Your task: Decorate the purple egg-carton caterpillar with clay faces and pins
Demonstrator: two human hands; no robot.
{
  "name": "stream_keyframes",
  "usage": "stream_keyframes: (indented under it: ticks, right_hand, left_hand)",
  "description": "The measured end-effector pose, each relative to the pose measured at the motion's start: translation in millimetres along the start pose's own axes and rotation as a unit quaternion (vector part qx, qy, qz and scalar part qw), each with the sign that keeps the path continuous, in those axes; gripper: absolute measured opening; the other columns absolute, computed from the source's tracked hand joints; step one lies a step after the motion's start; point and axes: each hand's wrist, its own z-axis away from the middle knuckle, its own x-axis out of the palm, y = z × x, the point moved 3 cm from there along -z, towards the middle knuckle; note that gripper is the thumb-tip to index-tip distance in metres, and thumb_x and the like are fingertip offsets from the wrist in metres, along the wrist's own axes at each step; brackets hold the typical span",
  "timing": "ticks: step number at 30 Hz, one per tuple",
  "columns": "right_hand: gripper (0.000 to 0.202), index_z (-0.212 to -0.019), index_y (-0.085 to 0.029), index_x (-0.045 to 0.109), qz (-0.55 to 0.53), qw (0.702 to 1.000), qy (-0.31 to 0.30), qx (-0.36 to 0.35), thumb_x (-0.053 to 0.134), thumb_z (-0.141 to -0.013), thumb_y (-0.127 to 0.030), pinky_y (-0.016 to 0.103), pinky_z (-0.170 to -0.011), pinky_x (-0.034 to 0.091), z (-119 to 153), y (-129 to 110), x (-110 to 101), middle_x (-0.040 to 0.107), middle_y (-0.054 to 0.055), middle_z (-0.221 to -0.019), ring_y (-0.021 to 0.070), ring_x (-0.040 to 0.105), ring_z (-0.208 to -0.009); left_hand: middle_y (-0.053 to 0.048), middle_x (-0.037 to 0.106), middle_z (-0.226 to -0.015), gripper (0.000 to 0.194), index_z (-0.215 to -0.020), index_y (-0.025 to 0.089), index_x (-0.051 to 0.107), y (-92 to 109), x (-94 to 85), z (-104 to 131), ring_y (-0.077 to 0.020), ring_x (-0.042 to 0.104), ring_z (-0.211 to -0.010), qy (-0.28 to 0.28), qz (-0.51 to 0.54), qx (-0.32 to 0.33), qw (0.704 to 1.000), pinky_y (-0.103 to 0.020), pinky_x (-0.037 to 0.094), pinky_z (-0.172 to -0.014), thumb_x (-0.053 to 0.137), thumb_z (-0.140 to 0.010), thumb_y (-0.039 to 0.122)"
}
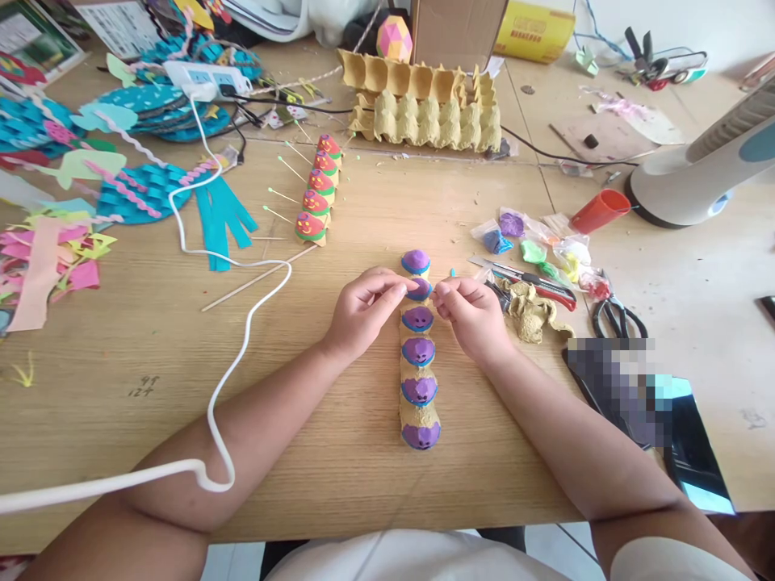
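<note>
An egg-carton strip [419,353] stands lengthwise in front of me, its several cups covered in purple clay with blue edging. The nearer cups bear small dark eyes and mouths. At the second cup from the far end, my left hand [369,313] has thumb and forefinger closed together at its left side. My right hand [473,316] makes a pinch just right of the same cup. Whatever lies between the fingertips of either hand is too small to make out. Part of that cup is hidden by the left fingertips.
Right of the strip lie a utility knife [538,278], bagged clay [533,252], torn carton scraps [529,311] and black scissors [618,315]. A red-and-green carton caterpillar [319,190] with stick feelers stands back left. A white cable [248,323] crosses the left side, passing over my left forearm.
</note>
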Motion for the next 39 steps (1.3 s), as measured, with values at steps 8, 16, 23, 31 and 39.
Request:
stream_keyframes:
  ticks: [8, 16, 23, 31, 39]
  right_hand:
    - [0.034, -0.077, -0.022, 0.079, -0.005, 1.000, -0.024, -0.004, 0.089, -0.074, -0.054, 0.026, -0.059, 0.047, -0.3, -4.6, 4.2, 0.070, -0.001, -0.070, 0.0094, 0.052, -0.059]
    - [0.045, -0.068, -0.020, 0.076, 0.005, 1.000, -0.013, 0.024, 0.080, -0.081, -0.063, 0.025, -0.052, 0.045, -0.3, 0.4, 1.2, 0.070, 0.001, -0.064, 0.0094, 0.051, -0.053]
    - [0.033, -0.084, -0.022, 0.082, 0.005, 1.000, -0.029, 0.003, 0.092, -0.071, -0.051, 0.026, -0.063, 0.053, 0.6, -5.6, 4.8, 0.076, 0.001, -0.079, 0.0106, 0.059, -0.064]
    - [0.038, -0.074, -0.021, 0.080, 0.018, 0.999, -0.026, 0.003, 0.084, -0.078, -0.059, 0.025, -0.055, 0.047, 0.5, -2.9, 2.3, 0.071, 0.001, -0.068, 0.0102, 0.054, -0.057]
    - [0.047, -0.070, -0.021, 0.080, 0.027, 0.999, -0.022, 0.017, 0.075, -0.087, -0.064, 0.025, -0.050, 0.044, 0.9, 0.0, 0.3, 0.072, 0.003, -0.063, 0.0105, 0.054, -0.051]
  left_hand:
    - [-0.005, 0.078, -0.097, 0.019, -0.095, 0.024, 0.082, -2.4, -0.6, 0.5, -0.0181, 0.071, -0.096, -0.001, -0.007, 0.002, 1.000, -0.033, 0.056, -0.090, 0.067, -0.099, 0.035]
    - [-0.005, 0.078, -0.097, 0.020, -0.096, 0.024, 0.082, -2.6, -1.0, 0.7, -0.0177, 0.070, -0.095, -0.006, -0.010, 0.001, 1.000, -0.032, 0.056, -0.088, 0.066, -0.099, 0.033]
    - [-0.005, 0.077, -0.096, 0.020, -0.097, 0.024, 0.082, -3.0, -1.4, 1.1, -0.0182, 0.070, -0.095, -0.004, -0.008, 0.000, 1.000, -0.033, 0.056, -0.087, 0.066, -0.098, 0.035]
    - [-0.005, 0.076, -0.095, 0.020, -0.096, 0.024, 0.082, -3.0, -1.1, 1.2, -0.0177, 0.069, -0.092, -0.001, -0.007, 0.003, 1.000, -0.032, 0.055, -0.084, 0.066, -0.098, 0.035]
    - [-0.004, 0.076, -0.095, 0.018, -0.098, 0.024, 0.082, -2.7, -1.1, 1.7, -0.0165, 0.068, -0.091, -0.007, -0.010, 0.004, 1.000, -0.031, 0.053, -0.083, 0.066, -0.099, 0.031]
